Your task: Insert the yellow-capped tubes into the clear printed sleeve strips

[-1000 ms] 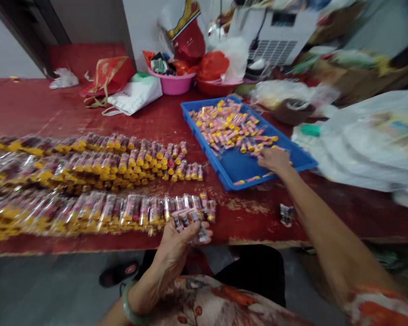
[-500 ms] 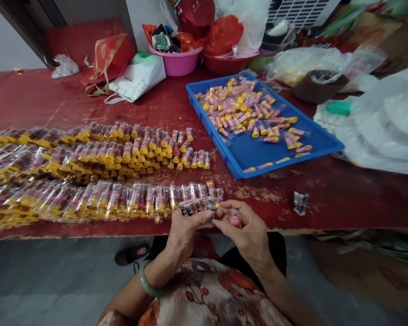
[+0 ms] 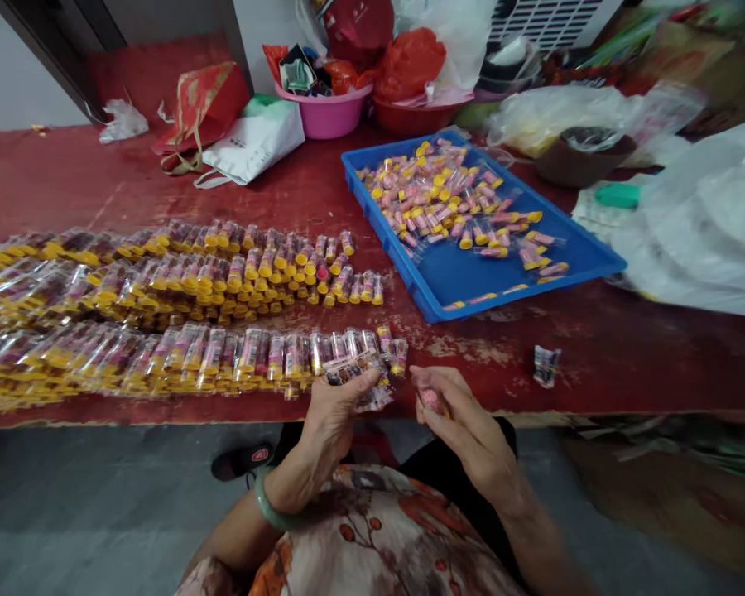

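The one view comes from a camera which is worn on the person's head and faces forward and down. It is placed high, on the person's side of the near edge of the worn red tabletop (image 3: 304,194), and this edge crosses the picture below its middle. Nearest to the camera is the flower-patterned cloth garment (image 3: 403,534); the bare left hand (image 3: 332,418) and the bare right hand (image 3: 472,422) are at this edge. The round pink plastic basin (image 3: 329,116) is farther away.
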Motion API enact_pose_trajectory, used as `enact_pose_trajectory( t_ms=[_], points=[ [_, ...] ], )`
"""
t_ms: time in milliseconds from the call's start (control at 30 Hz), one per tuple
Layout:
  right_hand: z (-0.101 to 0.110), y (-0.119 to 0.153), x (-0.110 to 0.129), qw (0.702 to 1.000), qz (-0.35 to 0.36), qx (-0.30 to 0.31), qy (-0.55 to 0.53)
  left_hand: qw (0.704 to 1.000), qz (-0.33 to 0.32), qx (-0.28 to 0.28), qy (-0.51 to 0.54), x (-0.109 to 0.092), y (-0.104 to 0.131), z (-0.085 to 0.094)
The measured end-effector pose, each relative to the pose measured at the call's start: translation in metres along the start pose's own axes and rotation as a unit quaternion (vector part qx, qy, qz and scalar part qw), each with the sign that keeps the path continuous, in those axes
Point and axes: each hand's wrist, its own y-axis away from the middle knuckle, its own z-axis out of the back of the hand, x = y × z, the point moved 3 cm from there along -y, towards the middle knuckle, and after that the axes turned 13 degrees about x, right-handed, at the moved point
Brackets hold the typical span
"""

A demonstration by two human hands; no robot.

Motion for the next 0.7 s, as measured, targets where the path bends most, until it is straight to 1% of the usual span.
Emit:
enact_pose_trajectory(
  t_ms=[100, 200, 333, 500, 700],
  points=[
    [-0.001, 0.015, 0.006, 0.997, 0.007, 0.033, 0.068, 1.000, 0.002, 0.000, 0.002, 0.001, 0.002, -0.003],
    [-0.002, 0.025, 0.009, 0.991, 0.063, -0.003, 0.120, 1.000, 0.012, 0.006, -0.007, 0.006, 0.002, -0.002],
    [-0.004, 0.032, 0.008, 0.980, 0.101, -0.058, 0.159, 1.000, 0.016, 0.016, -0.013, 0.011, 0.001, 0.001],
    [-0.008, 0.035, 0.008, 0.974, 0.117, -0.078, 0.179, 0.999, 0.010, 0.036, -0.013, 0.011, 0.004, 0.000],
    [-0.012, 0.033, 0.012, 0.968, 0.128, -0.090, 0.196, 0.999, 0.014, 0.032, 0.002, 0.011, 0.008, 0.000]
  ],
)
